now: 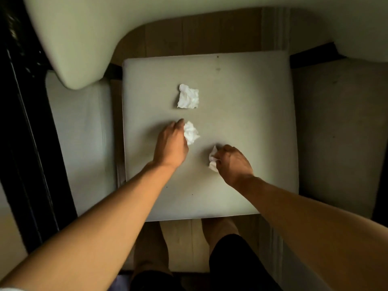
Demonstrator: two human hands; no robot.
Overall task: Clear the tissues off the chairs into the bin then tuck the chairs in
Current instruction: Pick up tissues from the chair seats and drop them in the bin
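Tissues sit crumpled on the pale chair seat (241,97) mid-frame: left hand (171,143) curls round the middle tissue (191,132), right hand (235,162) pinches the lower tissue (212,158), upper tissue (188,96) lies untouched above.

The chair seat (241,114) is plain pale grey-beige with a few small dark specks; the three crumpled tissues (188,97) are white; the floor (189,34) is brown wood planks; the shorts (237,267) are black.
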